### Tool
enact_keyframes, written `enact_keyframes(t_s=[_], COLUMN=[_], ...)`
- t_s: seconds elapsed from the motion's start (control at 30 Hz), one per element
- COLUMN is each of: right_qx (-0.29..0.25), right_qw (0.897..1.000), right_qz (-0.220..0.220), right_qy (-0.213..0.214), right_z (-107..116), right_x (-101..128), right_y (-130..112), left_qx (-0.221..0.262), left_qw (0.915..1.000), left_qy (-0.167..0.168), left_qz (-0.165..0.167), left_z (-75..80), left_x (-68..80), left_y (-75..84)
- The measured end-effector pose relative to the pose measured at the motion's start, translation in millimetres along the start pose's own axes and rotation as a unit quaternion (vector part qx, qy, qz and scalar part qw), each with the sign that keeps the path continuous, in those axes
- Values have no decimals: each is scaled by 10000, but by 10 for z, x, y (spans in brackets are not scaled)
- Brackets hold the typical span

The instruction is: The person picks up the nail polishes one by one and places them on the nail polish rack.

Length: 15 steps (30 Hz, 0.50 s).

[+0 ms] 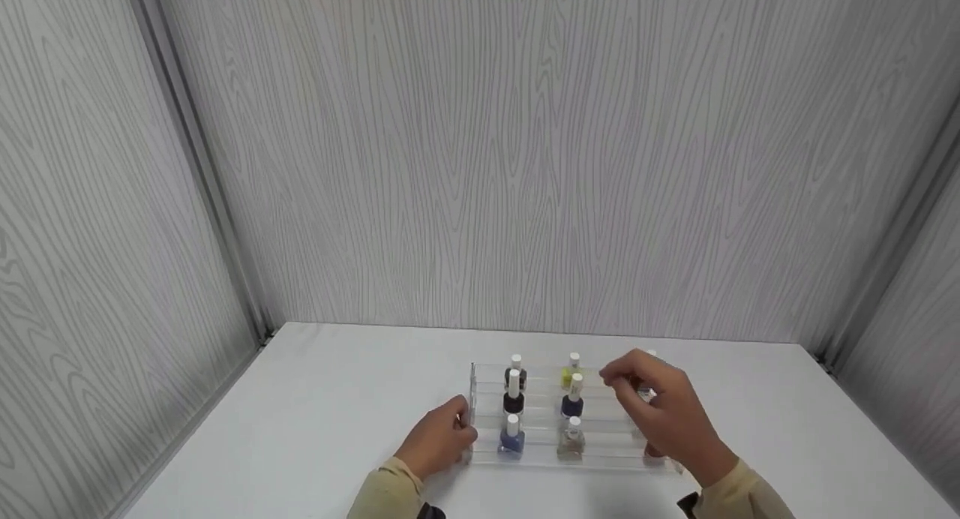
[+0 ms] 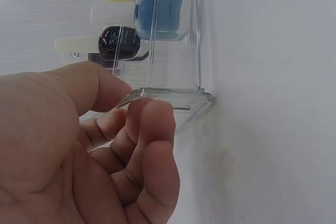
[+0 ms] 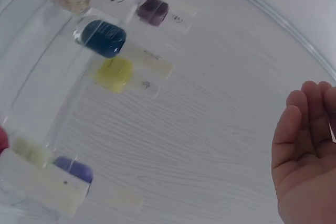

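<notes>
A clear stepped display rack (image 1: 544,421) stands on the white table, holding nail polish bottles with white caps. My left hand (image 1: 441,436) grips the rack's left side panel, the thumb and fingertips pinching its edge in the left wrist view. Closest to that hand are a light blue bottle (image 2: 163,15) and a dark red one (image 2: 118,43). Over the rack's right part hovers my right hand (image 1: 667,406), fingers loosely bent with nothing in them. It partly hides the right column, where a reddish bottle (image 1: 652,451) shows below it.
In the middle column stand a yellow bottle (image 1: 568,376), a navy bottle (image 1: 572,406) and a beige one (image 1: 571,448). A purple bottle (image 3: 76,170) shows at the rack's other end in the right wrist view. Grey wood-grain panels (image 1: 480,166) enclose the table (image 1: 337,384).
</notes>
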State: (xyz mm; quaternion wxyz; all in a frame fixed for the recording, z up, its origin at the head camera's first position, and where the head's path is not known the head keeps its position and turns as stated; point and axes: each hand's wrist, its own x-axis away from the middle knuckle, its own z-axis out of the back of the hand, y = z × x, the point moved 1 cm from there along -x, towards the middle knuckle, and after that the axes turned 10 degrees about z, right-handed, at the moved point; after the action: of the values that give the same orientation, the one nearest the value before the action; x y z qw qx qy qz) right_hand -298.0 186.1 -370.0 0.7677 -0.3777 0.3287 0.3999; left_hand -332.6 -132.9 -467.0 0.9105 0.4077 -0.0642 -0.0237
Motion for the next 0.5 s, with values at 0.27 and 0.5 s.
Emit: enact_keyframes(t_s=[0.27,0.5], right_qx=[-47,-1], right_qw=[9872,9887], right_qz=[-1568,-1470], right_qy=[300,290], right_z=[149,220], right_x=[330,364], right_y=[250,240], left_qx=[-138,-157], left_qw=[9998,9999], left_qy=[119,21], left_qz=[24,51], left_z=[-8,-2], left_x=[18,15], left_y=[28,15])
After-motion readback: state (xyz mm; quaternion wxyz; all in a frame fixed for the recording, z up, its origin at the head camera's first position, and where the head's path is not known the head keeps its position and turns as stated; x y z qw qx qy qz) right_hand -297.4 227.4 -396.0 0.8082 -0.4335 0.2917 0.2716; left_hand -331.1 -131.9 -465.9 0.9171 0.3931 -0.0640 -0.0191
